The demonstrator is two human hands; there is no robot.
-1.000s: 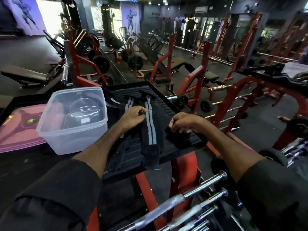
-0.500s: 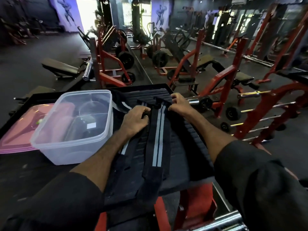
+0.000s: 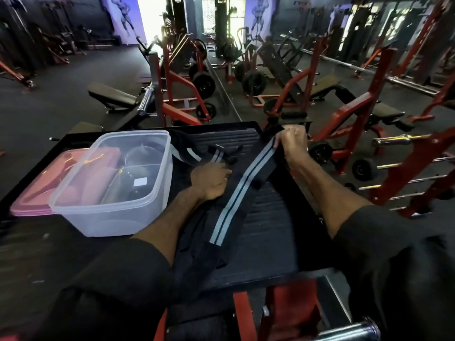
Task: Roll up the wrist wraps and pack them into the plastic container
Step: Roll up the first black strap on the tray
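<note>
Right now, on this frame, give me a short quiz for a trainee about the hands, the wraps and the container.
1. True or false: the right hand grips the far end of the striped wrap.
2. Where is the pink lid? A) at the left side of the container; B) closed on the container; C) under the striped wrap.
3. Fill in: the left hand rests on the other wraps, and the container's top is ___.
Key: 1 true; 2 A; 3 open.
</note>
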